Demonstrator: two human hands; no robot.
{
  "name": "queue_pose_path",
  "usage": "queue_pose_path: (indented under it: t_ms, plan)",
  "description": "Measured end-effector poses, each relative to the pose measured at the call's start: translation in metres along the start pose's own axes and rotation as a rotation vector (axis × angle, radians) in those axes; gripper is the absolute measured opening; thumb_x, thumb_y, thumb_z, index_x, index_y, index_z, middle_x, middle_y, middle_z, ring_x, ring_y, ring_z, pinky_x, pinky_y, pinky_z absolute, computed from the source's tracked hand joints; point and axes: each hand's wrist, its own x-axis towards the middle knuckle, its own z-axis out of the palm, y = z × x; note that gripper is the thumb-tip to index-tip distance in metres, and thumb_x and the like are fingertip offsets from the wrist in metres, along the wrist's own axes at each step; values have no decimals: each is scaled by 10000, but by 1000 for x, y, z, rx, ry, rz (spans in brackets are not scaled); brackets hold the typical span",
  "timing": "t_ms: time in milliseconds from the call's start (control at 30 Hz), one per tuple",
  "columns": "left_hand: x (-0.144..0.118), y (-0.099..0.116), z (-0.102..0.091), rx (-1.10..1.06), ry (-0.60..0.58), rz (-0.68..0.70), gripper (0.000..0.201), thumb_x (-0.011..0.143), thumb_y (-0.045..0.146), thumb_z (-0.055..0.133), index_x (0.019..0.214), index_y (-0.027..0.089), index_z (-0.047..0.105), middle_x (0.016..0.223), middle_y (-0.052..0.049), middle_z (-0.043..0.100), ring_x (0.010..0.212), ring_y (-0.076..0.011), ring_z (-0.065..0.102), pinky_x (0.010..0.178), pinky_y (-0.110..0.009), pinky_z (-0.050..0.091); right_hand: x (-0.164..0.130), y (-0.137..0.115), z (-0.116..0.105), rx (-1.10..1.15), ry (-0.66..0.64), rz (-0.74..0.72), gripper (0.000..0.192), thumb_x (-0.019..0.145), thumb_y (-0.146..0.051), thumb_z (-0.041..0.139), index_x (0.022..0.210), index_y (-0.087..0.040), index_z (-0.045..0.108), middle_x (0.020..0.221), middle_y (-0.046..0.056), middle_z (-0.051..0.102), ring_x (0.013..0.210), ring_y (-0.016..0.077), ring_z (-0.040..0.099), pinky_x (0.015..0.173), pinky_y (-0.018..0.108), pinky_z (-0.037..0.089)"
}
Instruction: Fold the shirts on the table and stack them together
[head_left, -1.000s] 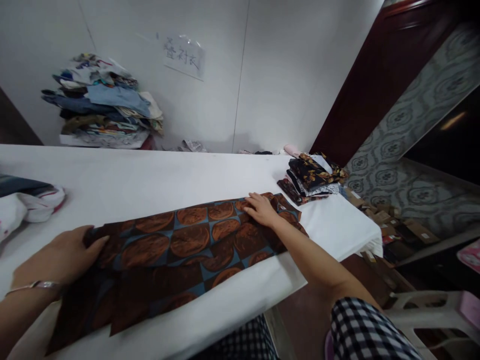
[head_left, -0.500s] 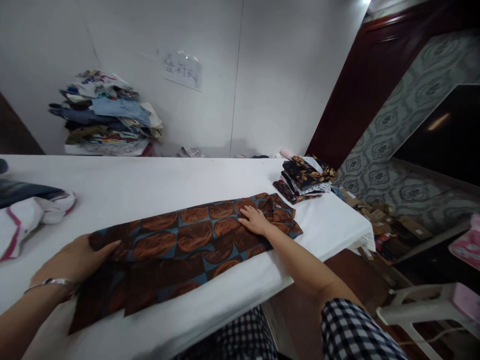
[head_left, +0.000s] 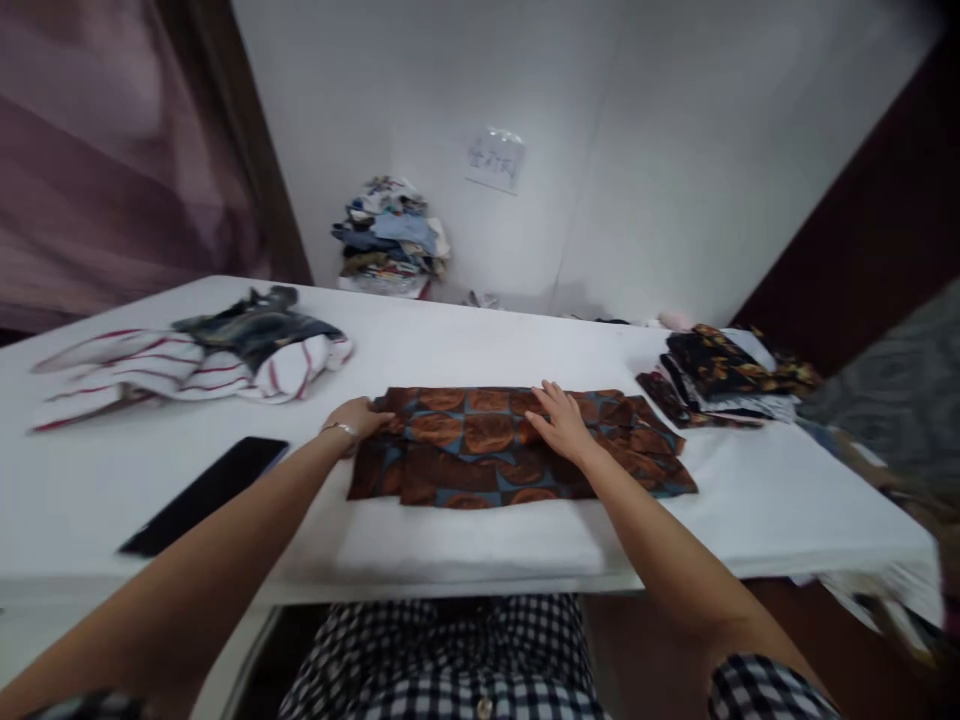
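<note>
A brown cloth (head_left: 517, 445) with round orange spots lies flat on the white table (head_left: 450, 545), close to the front edge and a bit toward the right end. The left hand (head_left: 358, 417) rests on the cloth's left end with its fingers curled over the edge (a thin bracelet sits on that wrist). The right hand (head_left: 559, 425) lies flat on the middle of the cloth, fingers spread open. A stack of folded dark cloths (head_left: 716, 372) sits near the right end of the table. A striped pile of clothes (head_left: 202, 362) lies toward the left end. A black phone (head_left: 206, 495) lies near the front left edge.
</note>
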Motion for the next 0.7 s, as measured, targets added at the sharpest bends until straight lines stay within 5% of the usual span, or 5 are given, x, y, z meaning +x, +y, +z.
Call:
queue_pose_path:
  t_ms: [133, 300, 467, 700]
  plan:
    - [-11, -6, -4, -38, 29, -68, 425, 788, 543, 529, 908, 158, 665, 972, -120, 711, 928, -252, 657, 711, -270, 477, 1, -28, 26, -4, -107, -101, 587, 921, -516, 374, 1435, -233, 364, 1551, 94, 232, 1441, 245, 149, 1134, 499, 127]
    - [-21, -6, -4, -34, -18, -69, 517, 751, 631, 526, 871, 153, 680, 907, -139, 718, 941, -297, 656, 736, -305, 483, -5, -30, 55, -125, -227, -105, 571, 933, -515, 345, 1406, -206, 419, 1529, 124, 284, 1420, 284, 211, 1120, 525, 139]
    - [-23, 11, 6, -2, -18, -61, 623, 667, 591, 633, 1104, 146, 615, 1112, -171, 673, 1021, -310, 634, 764, -319, 489, -6, -27, 59, -135, -220, -117, 567, 938, -514, 333, 1408, -207, 417, 1530, 122, 283, 1420, 285, 209, 1117, 521, 146]
    - [-40, 39, 10, 20, -7, -22, 411, 692, 371, 627, 1055, 178, 640, 1124, -136, 674, 1014, -289, 638, 768, -304, 489, -7, -28, 56, -72, -200, -125, 534, 929, -482, 386, 1383, -209, 453, 1512, 133, 320, 1410, 282, 238, 1114, 519, 153]
